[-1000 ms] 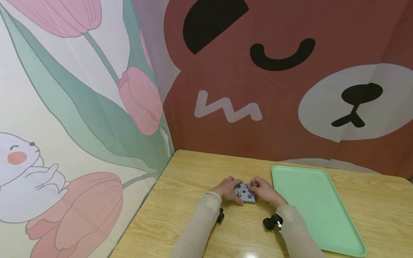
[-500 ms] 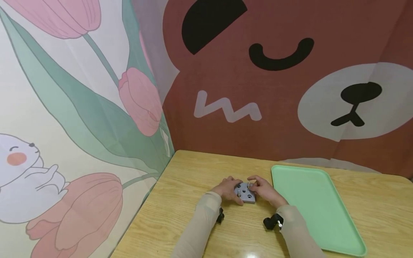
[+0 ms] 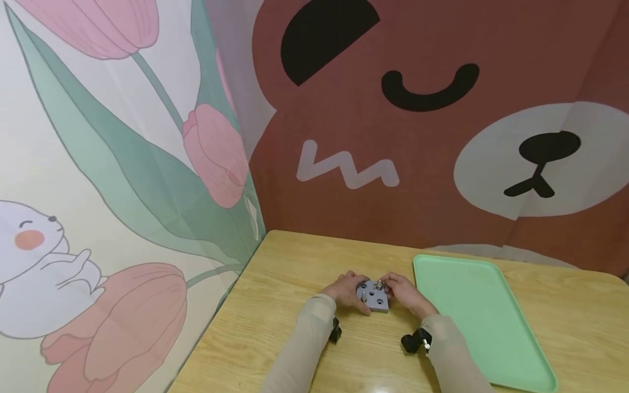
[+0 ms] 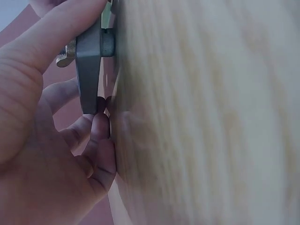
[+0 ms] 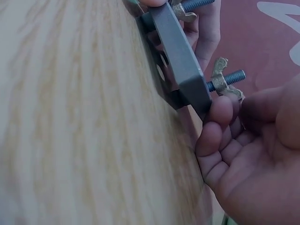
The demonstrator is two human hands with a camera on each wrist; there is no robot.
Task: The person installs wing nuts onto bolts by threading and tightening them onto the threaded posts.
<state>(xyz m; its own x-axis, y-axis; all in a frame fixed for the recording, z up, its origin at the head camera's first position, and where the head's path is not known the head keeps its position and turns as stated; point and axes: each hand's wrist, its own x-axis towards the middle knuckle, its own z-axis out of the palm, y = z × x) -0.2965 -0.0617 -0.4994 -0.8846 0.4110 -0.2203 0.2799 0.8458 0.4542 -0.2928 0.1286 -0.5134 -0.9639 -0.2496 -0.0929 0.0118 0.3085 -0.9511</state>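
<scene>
A grey metal plate [image 3: 372, 307] with several holes lies between the two hands over the table. Two bolts stand up through it, each with a wing nut; their heads show under the plate in the wrist views. My left hand [image 3: 346, 292] grips the plate's left side, thumb at the near edge and fingers round the far edge. My right hand [image 3: 404, 293] is at the far right corner, fingertips pinching a brass-coloured wing nut [image 5: 218, 80] on its threaded bolt [image 5: 236, 77]. The other wing nut [image 4: 64, 58] sits near the left thumb.
A light green tray [image 3: 476, 322] lies on the wooden table [image 3: 295, 262] to the right of the right forearm. Black wrist cameras [image 3: 415, 342] hang under both forearms. Printed cloths [image 3: 344, 218] stand along the table's back and left sides.
The right fingers have shifted round the far right wing nut; the raised index finger has come down beside it. The left hand and the plate have stayed in place.
</scene>
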